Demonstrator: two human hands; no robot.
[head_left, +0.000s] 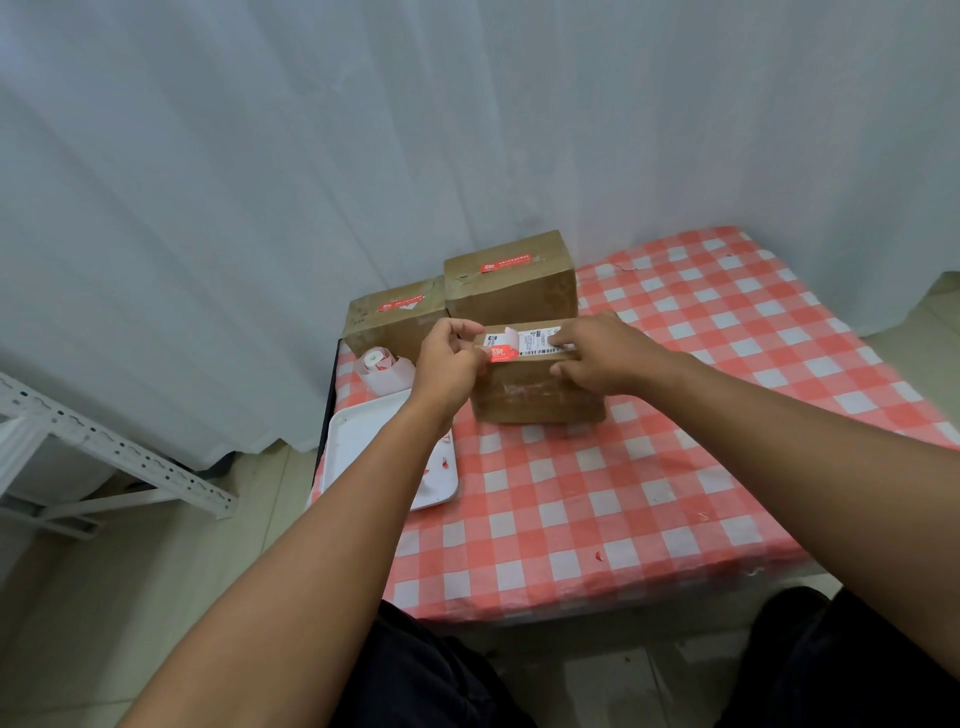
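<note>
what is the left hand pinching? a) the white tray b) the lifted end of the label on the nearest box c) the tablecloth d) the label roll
b: the left hand pinches the lifted left end of the label on top of the nearest box, while the right hand presses the label's other end down.

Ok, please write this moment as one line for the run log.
phase: labelling box | left hand: pinches end of label | right hand: presses label on box top
</note>
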